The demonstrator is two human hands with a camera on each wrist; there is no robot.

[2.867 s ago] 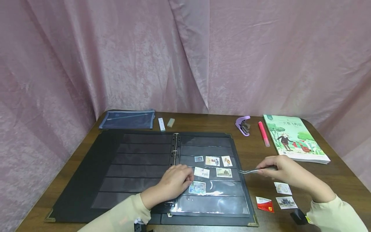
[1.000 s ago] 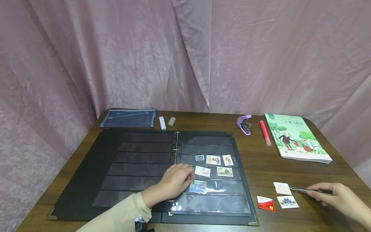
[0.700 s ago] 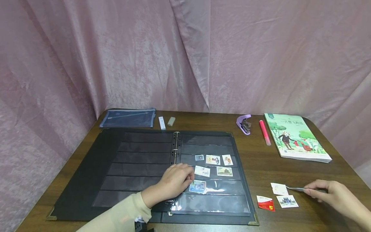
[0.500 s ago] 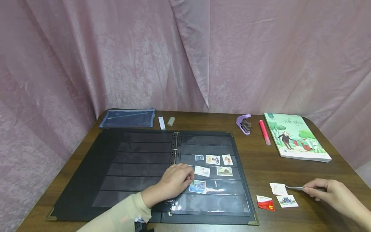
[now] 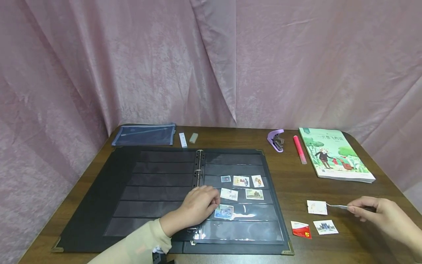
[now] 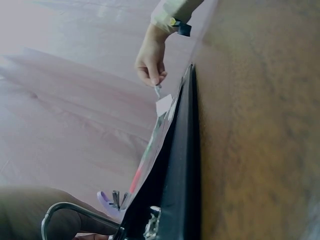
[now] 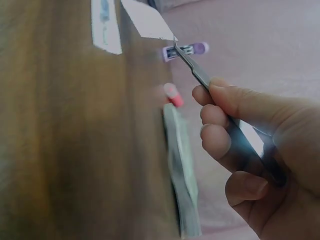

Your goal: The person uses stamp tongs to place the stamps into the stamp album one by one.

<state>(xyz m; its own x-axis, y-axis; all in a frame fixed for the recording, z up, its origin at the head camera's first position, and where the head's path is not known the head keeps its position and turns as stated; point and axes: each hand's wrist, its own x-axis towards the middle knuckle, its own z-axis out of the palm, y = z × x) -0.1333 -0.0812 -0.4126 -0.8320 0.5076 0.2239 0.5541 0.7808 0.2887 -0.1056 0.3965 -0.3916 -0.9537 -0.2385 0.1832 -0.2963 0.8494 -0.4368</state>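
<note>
My right hand (image 5: 379, 214) holds metal tweezers (image 7: 200, 77) between thumb and fingers. Their bent tips grip the right edge of a whitish stamp (image 5: 317, 207), which is raised off the table in the right wrist view. Below it lie a stamp with a building picture (image 5: 325, 227) and a red-and-white stamp (image 5: 301, 229). My left hand (image 5: 199, 205) rests on the open black stamp album (image 5: 89, 209) beside its rings, fingers loosely bent; their undersides are hidden. Several stamps sit in the right page's strips, including a blue one (image 5: 224, 212) close to those fingers.
Along the back are a blue mesh pouch (image 5: 143, 135), a white box-like piece (image 5: 182, 140), a greyish eraser-like block (image 5: 193, 138), a purple stapler (image 5: 276, 140), a pink marker (image 5: 299, 149) and a green-covered book (image 5: 336, 156). A pink curtain (image 5: 211, 66) hangs behind.
My right hand moved from the album's right edge to the loose stamps. The tweezers took the whitish stamp, shifted it slightly left, then lifted it. My left hand stayed put.
</note>
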